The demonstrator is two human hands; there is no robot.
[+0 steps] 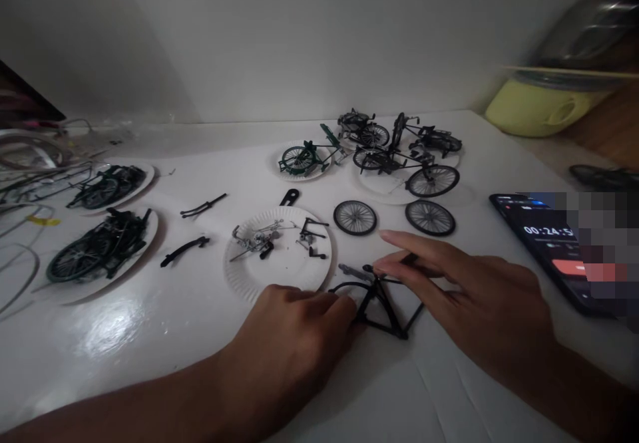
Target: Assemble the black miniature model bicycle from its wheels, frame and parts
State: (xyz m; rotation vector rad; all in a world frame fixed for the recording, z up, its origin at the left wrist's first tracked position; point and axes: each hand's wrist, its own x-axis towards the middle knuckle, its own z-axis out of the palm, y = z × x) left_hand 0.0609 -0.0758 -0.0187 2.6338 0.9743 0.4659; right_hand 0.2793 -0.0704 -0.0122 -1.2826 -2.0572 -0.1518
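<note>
A small black bicycle frame [394, 326] is held just above or on the white table, near the front. My left hand [299, 336] is closed on its left end, the fingertips partly hidden behind the knuckles. At the frame's top, my right hand [459, 283] pinches a small dark part [409, 258] between thumb and fingers; its exact shape is hidden. Two spoked wheels [355, 218] [430, 217] lie beyond my hands. Left of them, a paper plate [239, 280] carries several small silver and black parts.
Black fork [204, 206] and curved fender [184, 251] lie left of the plate. Plates with bicycle parts [100, 247] stand at the left; model bicycles [432, 180] stand at the back. A phone [549, 243] lies right, near a yellow cup [539, 107].
</note>
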